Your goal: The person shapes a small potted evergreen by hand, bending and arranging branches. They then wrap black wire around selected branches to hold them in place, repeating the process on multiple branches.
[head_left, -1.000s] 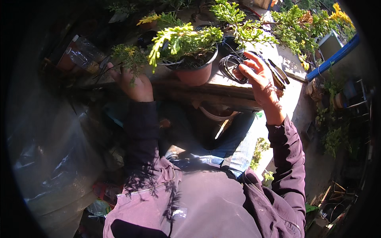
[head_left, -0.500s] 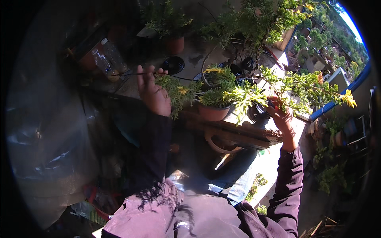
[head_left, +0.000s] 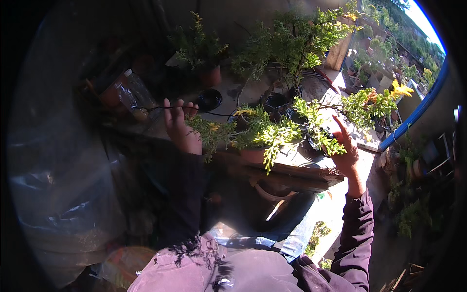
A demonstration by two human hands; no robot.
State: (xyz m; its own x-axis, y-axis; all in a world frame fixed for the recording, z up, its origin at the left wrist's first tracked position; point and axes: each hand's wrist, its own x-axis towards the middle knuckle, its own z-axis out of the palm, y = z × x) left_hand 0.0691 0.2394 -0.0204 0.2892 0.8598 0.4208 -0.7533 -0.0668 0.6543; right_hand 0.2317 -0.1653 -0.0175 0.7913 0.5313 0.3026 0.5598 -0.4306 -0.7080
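My left hand (head_left: 184,132) is raised at the left of a small potted conifer, its fingers closed on a thin black wire (head_left: 214,113). The wire runs across the fingers toward the plant. The conifer (head_left: 277,134), green with yellow tips, stands in a terracotta pot (head_left: 254,155) at the bench's front edge. One long branch (head_left: 365,104) reaches to the right. Beside it, my right hand (head_left: 346,153) has its fingers stretched upward and apart. Foliage covers part of these fingers, and I see nothing held in them.
Behind stand a larger conifer (head_left: 292,48) and a smaller potted one (head_left: 199,46). Coils of black wire (head_left: 210,99) lie on the wooden bench (head_left: 311,171). Clear plastic bottles (head_left: 138,92) rest at the left. A blue pipe (head_left: 416,119) slopes along the right side.
The plant's long right branch sits higher and farther left in the picture. My right index finger has stretched out. My left hand has shifted slightly down and left, still with the wire.
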